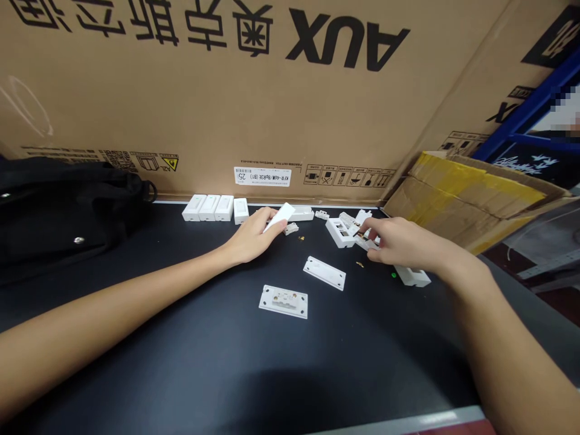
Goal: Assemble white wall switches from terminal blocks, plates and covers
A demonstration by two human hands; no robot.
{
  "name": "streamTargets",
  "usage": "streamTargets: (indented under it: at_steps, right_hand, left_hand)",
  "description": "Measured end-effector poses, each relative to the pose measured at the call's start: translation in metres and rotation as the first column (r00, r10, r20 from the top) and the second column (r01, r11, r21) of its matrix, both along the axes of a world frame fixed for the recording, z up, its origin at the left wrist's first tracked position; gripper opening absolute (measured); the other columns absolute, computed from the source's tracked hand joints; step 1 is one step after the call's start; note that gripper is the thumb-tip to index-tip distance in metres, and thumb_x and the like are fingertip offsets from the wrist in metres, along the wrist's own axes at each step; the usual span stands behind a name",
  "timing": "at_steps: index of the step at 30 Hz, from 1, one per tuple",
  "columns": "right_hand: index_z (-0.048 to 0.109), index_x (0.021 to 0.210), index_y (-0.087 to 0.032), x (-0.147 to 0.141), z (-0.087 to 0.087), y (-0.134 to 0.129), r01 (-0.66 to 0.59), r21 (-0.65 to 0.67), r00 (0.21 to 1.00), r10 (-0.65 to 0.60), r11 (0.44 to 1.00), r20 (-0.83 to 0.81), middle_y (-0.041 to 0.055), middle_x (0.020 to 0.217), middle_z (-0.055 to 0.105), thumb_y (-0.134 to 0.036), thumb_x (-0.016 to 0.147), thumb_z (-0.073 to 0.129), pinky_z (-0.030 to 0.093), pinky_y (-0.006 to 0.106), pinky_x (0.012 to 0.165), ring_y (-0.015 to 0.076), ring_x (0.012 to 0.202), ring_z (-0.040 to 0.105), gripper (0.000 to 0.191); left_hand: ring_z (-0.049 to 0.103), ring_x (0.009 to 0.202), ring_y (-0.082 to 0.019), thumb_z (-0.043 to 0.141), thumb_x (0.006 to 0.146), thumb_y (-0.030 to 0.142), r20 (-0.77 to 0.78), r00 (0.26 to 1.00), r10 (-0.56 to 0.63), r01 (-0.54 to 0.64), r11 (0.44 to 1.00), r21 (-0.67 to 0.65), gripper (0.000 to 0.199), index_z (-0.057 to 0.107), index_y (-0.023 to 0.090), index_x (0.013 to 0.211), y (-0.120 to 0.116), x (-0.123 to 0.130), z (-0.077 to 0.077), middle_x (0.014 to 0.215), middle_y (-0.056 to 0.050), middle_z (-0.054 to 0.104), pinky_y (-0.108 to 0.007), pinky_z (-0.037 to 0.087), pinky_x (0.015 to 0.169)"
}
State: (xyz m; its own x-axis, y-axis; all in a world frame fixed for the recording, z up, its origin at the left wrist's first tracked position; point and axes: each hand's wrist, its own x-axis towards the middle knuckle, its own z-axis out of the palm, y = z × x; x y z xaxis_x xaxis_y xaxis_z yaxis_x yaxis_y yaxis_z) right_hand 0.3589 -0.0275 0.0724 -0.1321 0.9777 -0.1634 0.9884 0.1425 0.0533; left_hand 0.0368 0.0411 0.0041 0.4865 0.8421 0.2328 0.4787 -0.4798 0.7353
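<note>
My left hand grips a flat white plastic plate between thumb and fingers, at the back of the dark table. At the right, my right hand reaches into a cluster of white plastic parts, fingers curled together; whatever they pinch is hidden. Beside those fingers sits an open white housing, and another white housing lies partly under the right wrist. Nearer to me are a bare white base plate and a second base plate bearing a small terminal-like insert.
Several closed white boxes stand in a row at the back, against a big cardboard carton. Small brass pieces and a green bit lie loose. A black bag is left, a taped cardboard box right.
</note>
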Motion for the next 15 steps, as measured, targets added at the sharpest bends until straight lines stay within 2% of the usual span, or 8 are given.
streamTargets:
  at_steps: [6,9,12,15]
  right_hand:
    - [0.067,0.111,-0.019,-0.015,0.011,-0.009,-0.034,0.001,0.996,0.034,0.999,-0.081,0.0073,0.090,0.072,-0.029,0.079,0.060,0.047,0.033,0.068,0.0243,0.079,0.067,0.035]
    - [0.070,0.108,-0.022,-0.032,0.016,-0.016,-0.170,-0.025,0.963,0.161,0.985,-0.217,0.0034,0.088,0.072,-0.024,0.078,0.061,0.047,0.030,0.069,0.0205,0.077,0.066,0.032]
    - [0.072,0.106,-0.025,-0.050,0.018,-0.026,-0.327,-0.039,0.883,0.290,0.944,-0.369,0.0004,0.091,0.071,-0.022,0.078,0.063,0.046,0.027,0.068,0.0169,0.078,0.064,0.029]
    - [0.072,0.103,-0.026,-0.065,0.015,-0.033,-0.408,-0.141,0.837,0.308,0.902,-0.452,-0.0016,0.087,0.068,-0.018,0.076,0.065,0.046,0.024,0.063,0.0144,0.072,0.061,0.029]
  left_hand:
    - [0.064,0.103,-0.026,0.046,0.102,0.058,0.023,0.999,-0.029,0.029,0.999,-0.019,0.042,0.058,0.019,0.110,-0.002,-0.002,0.001,0.114,-0.008,0.069,-0.043,0.049,0.094]
    - [0.064,0.099,-0.026,0.046,0.102,0.060,0.028,0.999,-0.032,0.033,0.999,-0.036,0.042,0.057,0.020,0.108,-0.004,-0.002,0.002,0.109,-0.007,0.070,-0.041,0.049,0.089]
    - [0.063,0.094,-0.024,0.045,0.102,0.061,0.030,0.999,-0.021,0.021,1.000,-0.009,0.042,0.056,0.021,0.105,-0.005,-0.001,0.003,0.103,-0.006,0.070,-0.040,0.048,0.085]
    - [0.062,0.087,-0.023,0.043,0.102,0.062,0.017,0.999,0.041,-0.042,0.998,0.051,0.042,0.053,0.021,0.097,-0.006,0.000,0.002,0.096,-0.005,0.068,-0.038,0.048,0.080]
